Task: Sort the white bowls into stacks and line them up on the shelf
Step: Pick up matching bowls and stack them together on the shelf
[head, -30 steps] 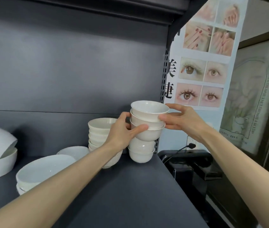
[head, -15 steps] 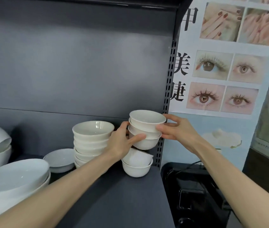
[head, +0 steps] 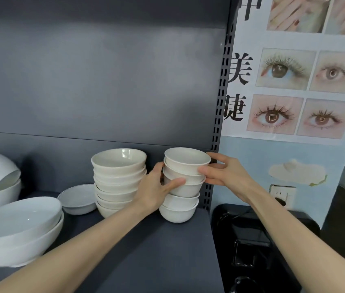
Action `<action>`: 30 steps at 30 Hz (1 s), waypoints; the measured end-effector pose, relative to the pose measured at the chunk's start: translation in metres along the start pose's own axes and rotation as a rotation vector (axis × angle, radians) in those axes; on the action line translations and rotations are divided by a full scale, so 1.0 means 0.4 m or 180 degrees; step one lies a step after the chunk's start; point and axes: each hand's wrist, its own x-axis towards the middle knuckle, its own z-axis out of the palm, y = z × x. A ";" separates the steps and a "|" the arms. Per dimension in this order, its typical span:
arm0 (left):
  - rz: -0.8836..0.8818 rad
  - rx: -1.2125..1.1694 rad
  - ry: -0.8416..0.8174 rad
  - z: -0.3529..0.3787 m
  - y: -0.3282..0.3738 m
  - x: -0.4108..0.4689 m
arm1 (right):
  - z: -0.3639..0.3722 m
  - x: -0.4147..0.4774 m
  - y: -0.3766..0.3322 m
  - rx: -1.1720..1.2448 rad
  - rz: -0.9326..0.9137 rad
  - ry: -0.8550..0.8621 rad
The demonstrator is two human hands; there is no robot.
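While on shelf (head: 146, 254), bowl-stack (head: 188, 190) betw. L hand (head: 152, 193), R hand (head: 226, 174)

Both bare forearms reach forward and up, drawing close together. The left grip (head: 153, 190) clasps the stack (head: 185, 163) from the left, thumb across its front. The right grip (head: 225, 174) clasps it from the right, thumb in front, fingers behind the rim.
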 end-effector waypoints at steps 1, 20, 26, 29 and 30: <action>0.0002 0.0021 -0.0002 0.002 -0.006 -0.002 | 0.001 -0.001 0.006 0.0013 0.0011 -0.0007; 0.0128 -0.0275 -0.0184 0.024 -0.096 -0.021 | 0.023 0.007 0.074 0.0002 0.0091 -0.0114; 0.0033 -0.0472 -0.0063 0.031 -0.104 -0.019 | 0.028 0.004 0.073 0.0175 0.0049 -0.0133; 0.0050 -0.0554 -0.0011 0.034 -0.104 -0.020 | 0.028 0.001 0.075 0.0182 0.0021 -0.0120; 0.0046 -0.0580 -0.0001 0.034 -0.105 -0.021 | 0.028 0.001 0.076 0.0179 0.0018 -0.0114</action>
